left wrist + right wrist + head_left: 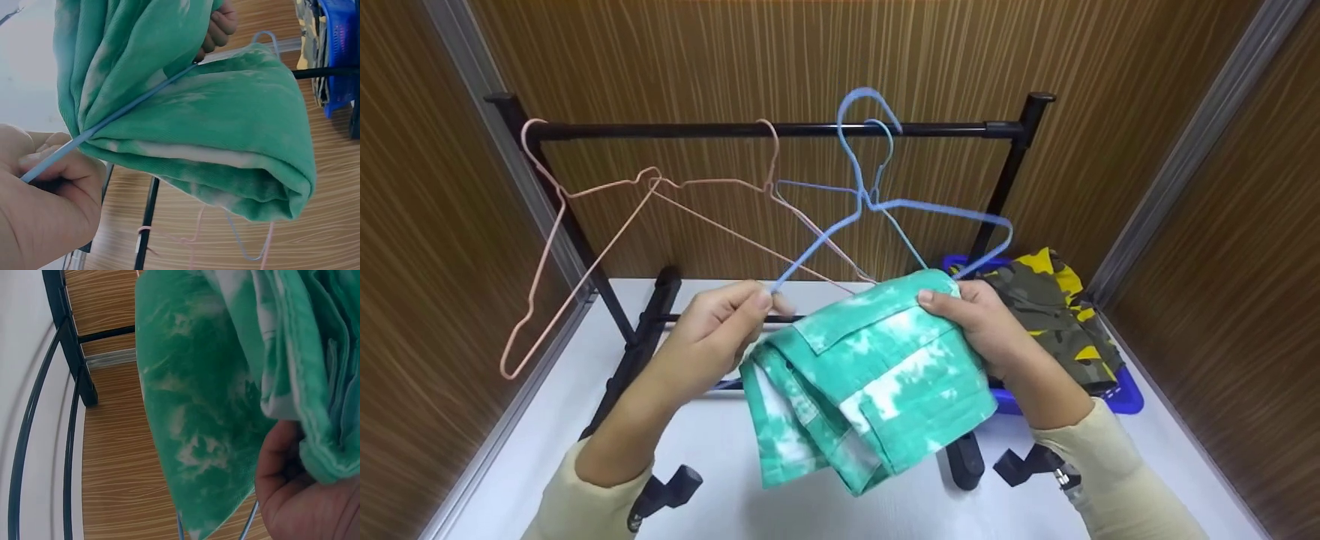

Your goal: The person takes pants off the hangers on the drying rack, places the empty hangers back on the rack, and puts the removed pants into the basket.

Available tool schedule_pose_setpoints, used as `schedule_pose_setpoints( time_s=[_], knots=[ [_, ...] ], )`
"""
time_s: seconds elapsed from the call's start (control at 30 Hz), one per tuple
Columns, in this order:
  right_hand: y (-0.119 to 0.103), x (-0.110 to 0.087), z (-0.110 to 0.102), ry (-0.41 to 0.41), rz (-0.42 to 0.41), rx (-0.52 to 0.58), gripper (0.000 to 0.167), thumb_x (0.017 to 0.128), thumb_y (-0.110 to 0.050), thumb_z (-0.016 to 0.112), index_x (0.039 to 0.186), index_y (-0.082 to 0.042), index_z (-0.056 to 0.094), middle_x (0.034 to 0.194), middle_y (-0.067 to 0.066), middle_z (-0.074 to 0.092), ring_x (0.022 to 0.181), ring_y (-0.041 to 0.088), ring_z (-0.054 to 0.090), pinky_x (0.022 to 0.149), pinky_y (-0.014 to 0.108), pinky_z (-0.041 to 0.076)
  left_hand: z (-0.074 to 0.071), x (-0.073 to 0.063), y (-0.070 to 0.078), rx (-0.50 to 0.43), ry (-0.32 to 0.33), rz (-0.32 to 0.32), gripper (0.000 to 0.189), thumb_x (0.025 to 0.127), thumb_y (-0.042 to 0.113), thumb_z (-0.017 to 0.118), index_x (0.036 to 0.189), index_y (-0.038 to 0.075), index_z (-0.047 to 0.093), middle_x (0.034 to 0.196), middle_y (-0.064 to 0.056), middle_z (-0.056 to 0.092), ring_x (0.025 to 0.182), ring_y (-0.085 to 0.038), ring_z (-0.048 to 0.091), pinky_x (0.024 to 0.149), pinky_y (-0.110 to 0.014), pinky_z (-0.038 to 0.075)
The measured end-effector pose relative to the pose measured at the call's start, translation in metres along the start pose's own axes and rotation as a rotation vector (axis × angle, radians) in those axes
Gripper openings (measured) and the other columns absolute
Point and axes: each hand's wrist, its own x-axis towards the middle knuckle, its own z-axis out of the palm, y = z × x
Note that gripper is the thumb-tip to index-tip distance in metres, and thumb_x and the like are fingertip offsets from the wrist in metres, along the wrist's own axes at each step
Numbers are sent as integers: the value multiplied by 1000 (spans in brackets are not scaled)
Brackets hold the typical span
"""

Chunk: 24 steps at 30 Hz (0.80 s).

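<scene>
In the head view a blue clothes hanger (937,207) stands upright, its hook overlapping the black rail in the picture. A folded green-and-white tie-dye garment (919,375), possibly trousers, drapes over its bottom bar. My left hand (712,326) pinches the hanger's left corner between thumb and fingers. At the opposite side my right hand (990,322) grips the garment's upper right edge, thumb in front. From the left wrist, the hanger bar (112,115) crosses the green cloth (208,124), which hangs on both sides. The cloth hides the right-hand end of the bar.
Behind stands a black garment rack (690,130). Pink hangers (536,300) and another blue hanger (885,154) hang from its rail. At right, a blue basket (1126,397) holds a folded camouflage garment (1054,330) with yellow patches. Wood-patterned walls enclose the white surface (795,506).
</scene>
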Motion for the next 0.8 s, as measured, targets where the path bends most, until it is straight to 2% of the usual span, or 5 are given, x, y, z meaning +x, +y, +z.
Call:
schedule_pose_setpoints(
  time_s=[0.1, 0.27, 0.43, 0.63, 0.8],
  knots=[
    [0, -3, 0, -18, -65, 15, 21, 102, -22, 56, 103, -3, 63, 83, 7, 72, 69, 19, 73, 62, 36, 60, 2, -1, -5, -15, -71, -31, 29, 108, 14, 42, 113, -2, 64, 59, 1, 37, 46, -9, 33, 41, -20, 27],
    [3, -6, 1, -102, -226, 81, 17, 102, -13, 50, 107, -3, 63, 87, 7, 72, 73, 18, 73, 65, 33, 60, 10, 0, -13, -25, -162, -102, 27, 108, 15, 39, 106, -2, 59, 65, 0, 37, 54, -8, 33, 49, -20, 30],
    [8, -9, 2, -175, -320, 149, 19, 102, -9, 44, 114, -4, 59, 93, 6, 71, 79, 17, 73, 70, 33, 60, 11, -3, -17, -33, -134, -163, 27, 109, 17, 38, 108, 0, 59, 65, 0, 34, 56, -9, 31, 52, -21, 30],
    [8, -11, 2, -259, -443, 222, 24, 103, -8, 38, 120, -7, 56, 102, 4, 68, 89, 16, 70, 76, 30, 59, 10, -4, -11, -74, -136, -168, 28, 109, 19, 40, 110, 0, 59, 66, -1, 33, 56, -10, 31, 49, -21, 26],
    [7, -9, 1, -400, -557, 341, 25, 103, -8, 38, 118, -3, 57, 103, 8, 68, 91, 19, 71, 78, 32, 59, 11, -6, -6, -91, -114, -163, 27, 108, 17, 40, 107, -3, 58, 65, 0, 32, 55, -10, 31, 49, -20, 27]
  ],
)
